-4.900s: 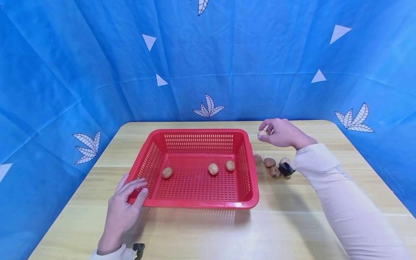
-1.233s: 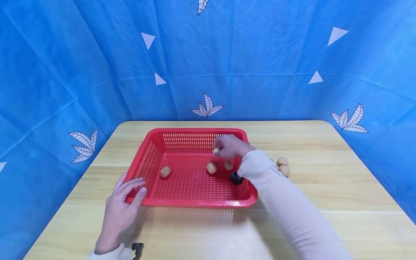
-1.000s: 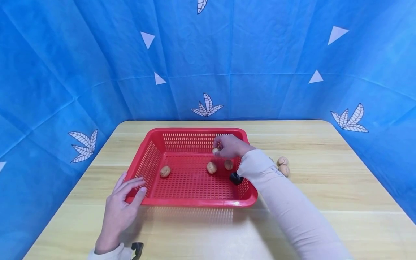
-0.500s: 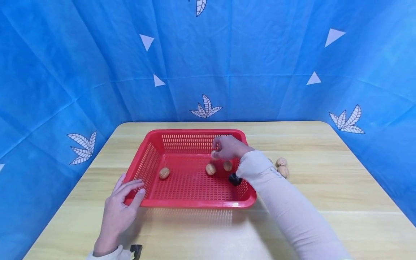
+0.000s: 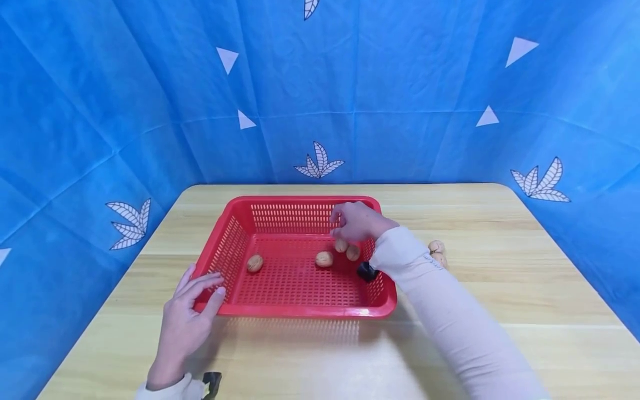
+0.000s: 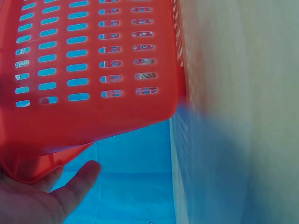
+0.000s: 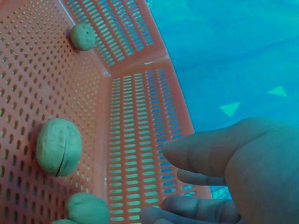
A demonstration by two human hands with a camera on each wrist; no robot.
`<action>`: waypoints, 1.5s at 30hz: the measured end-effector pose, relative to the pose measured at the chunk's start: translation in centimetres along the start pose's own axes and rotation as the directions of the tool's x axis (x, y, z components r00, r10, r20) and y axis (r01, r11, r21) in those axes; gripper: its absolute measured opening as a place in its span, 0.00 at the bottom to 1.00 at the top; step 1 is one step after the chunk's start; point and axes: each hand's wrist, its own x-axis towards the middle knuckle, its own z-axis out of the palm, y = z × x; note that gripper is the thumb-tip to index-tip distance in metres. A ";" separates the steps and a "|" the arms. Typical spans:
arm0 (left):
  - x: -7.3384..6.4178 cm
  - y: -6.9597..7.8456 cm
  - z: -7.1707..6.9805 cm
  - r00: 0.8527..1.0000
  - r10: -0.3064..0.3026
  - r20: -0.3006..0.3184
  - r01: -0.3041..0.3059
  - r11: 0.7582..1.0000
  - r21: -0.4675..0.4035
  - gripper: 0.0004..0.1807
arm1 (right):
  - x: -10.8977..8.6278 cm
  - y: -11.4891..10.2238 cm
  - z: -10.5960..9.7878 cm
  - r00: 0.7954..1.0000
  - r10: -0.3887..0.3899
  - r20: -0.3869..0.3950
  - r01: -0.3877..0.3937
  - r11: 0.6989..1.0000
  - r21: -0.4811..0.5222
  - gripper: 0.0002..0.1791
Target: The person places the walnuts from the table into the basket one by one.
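The right hand hangs inside the red basket, right of the frame's centre, fingers and thumb apart with nothing between them. The nearest walnut lies on the basket floor just below the fingertips; a second walnut sits just beside it to the right. The oval walnut is a little lower left, its long axis running roughly across the frame, and the far walnut is well apart at left. The outside walnuts lie on the table at right, nearer the right hand. At lower left, the left hand touches the basket's corner, fingers loose over the rim.
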 end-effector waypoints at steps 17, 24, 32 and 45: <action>0.0 -0.2 -0.2 1.000 -0.002 0.002 0.002 1.000 0.001 0.16 | -1.3 0.5 -2.3 0.986 -0.111 -0.124 0.103 0.992 -0.068 0.20; 0.0 0.0 -0.3 1.000 -0.021 0.016 0.020 1.000 0.012 0.17 | -1.9 1.8 -3.2 0.976 -0.117 -0.184 0.103 0.991 -0.084 0.18; 0.1 -0.1 -0.1 1.000 -0.005 0.015 0.005 1.000 0.001 0.17 | -2.9 3.8 -4.3 0.970 -0.083 -0.230 0.072 0.996 -0.053 0.17; 0.0 -0.2 -0.1 1.000 -0.010 0.016 0.010 1.000 -0.006 0.16 | -4.0 7.4 -5.4 0.966 -0.044 -0.254 0.037 0.999 -0.031 0.17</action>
